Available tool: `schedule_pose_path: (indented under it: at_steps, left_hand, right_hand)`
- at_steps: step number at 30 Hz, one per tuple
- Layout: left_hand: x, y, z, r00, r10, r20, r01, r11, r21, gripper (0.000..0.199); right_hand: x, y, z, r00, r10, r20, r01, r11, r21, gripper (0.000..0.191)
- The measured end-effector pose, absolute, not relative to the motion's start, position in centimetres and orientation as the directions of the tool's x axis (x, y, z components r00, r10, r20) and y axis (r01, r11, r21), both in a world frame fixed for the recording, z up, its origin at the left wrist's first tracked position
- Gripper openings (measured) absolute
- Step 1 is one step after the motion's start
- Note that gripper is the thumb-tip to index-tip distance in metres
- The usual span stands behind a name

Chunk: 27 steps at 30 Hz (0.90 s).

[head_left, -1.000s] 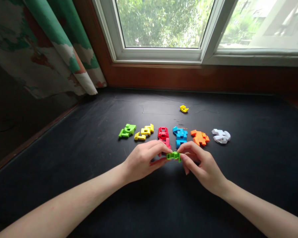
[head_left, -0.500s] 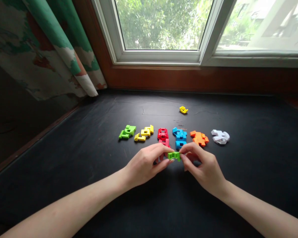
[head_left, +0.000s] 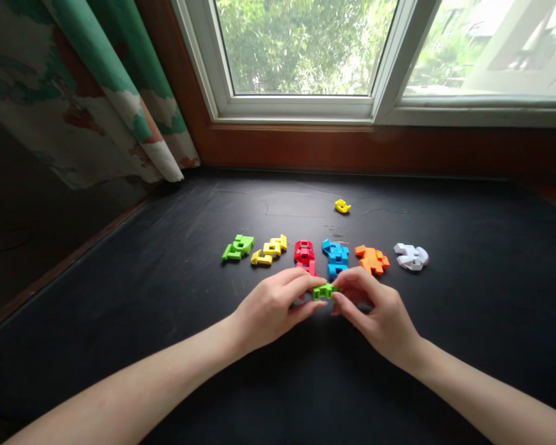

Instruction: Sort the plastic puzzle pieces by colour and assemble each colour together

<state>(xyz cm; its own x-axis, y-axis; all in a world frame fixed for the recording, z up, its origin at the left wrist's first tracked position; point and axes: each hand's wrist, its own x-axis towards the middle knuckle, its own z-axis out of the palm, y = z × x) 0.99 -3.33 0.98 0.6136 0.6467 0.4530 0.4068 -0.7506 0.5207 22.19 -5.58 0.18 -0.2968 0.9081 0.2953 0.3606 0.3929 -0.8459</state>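
Note:
A small green plastic toy piece (head_left: 323,291) is pinched between my two hands, above the black surface. My left hand (head_left: 278,303) grips its left end with thumb and fingertips. At its right end, the thumb and forefinger of my right hand (head_left: 380,306) close on it. Just beyond my fingers lie a red toy piece (head_left: 304,252) and a blue toy piece (head_left: 336,256), the red one's near end partly behind my left hand. An orange toy piece (head_left: 373,259) lies beyond my right hand.
Further left in the row are a yellow piece (head_left: 271,248) and another green piece (head_left: 239,247); a white piece (head_left: 411,256) ends it at right. A small yellow piece (head_left: 342,206) lies farther back. A curtain (head_left: 152,117) hangs at left, and a window (head_left: 301,108) stands behind.
The green piece has turned slightly between my fingers. My right thumb and fingertips have shifted a little left along it. The pieces on the surface stay where they were.

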Motion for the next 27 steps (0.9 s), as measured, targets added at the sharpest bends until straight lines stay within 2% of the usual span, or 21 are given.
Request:
schedule_pose_path:
  at_steps: [5,8,12,15,17,19,22,27]
  left_hand:
    - [1.6,-3.8,1.5,0.567,0.720,0.400,0.382,-0.660,0.647,0.017]
    - [2.0,-4.1,2.1,0.525,0.798,0.296,0.389,-0.535,0.750,0.017]
    - [1.5,-4.0,3.1,0.499,0.855,0.142,0.384,-0.365,0.848,0.015]
    - [-0.7,-3.4,3.4,0.464,0.883,0.071,0.391,-0.276,0.878,0.019]
    - [-3.1,-3.0,3.2,0.398,0.915,0.071,0.403,-0.244,0.882,0.025]
    - [-5.8,-2.7,2.9,0.293,0.953,0.083,0.453,-0.215,0.865,0.034]
    - [-8.9,-2.3,2.4,0.142,0.981,0.134,0.608,-0.194,0.770,0.042]
    - [-10.6,-1.8,1.4,0.241,0.918,0.315,0.734,-0.385,0.559,0.044]
  right_hand:
    - [22.3,-5.7,0.1,-0.331,0.842,0.426,0.470,0.538,-0.700,0.002]
    - [22.4,-5.7,0.1,-0.353,0.814,0.461,0.493,0.581,-0.647,0.002]
    - [22.5,-5.8,-0.1,-0.337,0.833,0.438,0.460,0.552,-0.695,0.005]
    - [22.6,-5.9,-0.2,-0.346,0.854,0.388,0.443,0.513,-0.735,0.008]
    - [22.6,-5.9,-0.2,-0.352,0.862,0.365,0.455,0.498,-0.738,0.009]
    - [22.6,-5.8,-0.3,-0.351,0.867,0.353,0.469,0.489,-0.736,0.009]
    - [22.5,-5.8,-0.4,-0.348,0.873,0.342,0.477,0.479,-0.737,0.008]
    - [22.5,-5.7,-0.4,-0.348,0.877,0.332,0.480,0.471,-0.740,0.007]
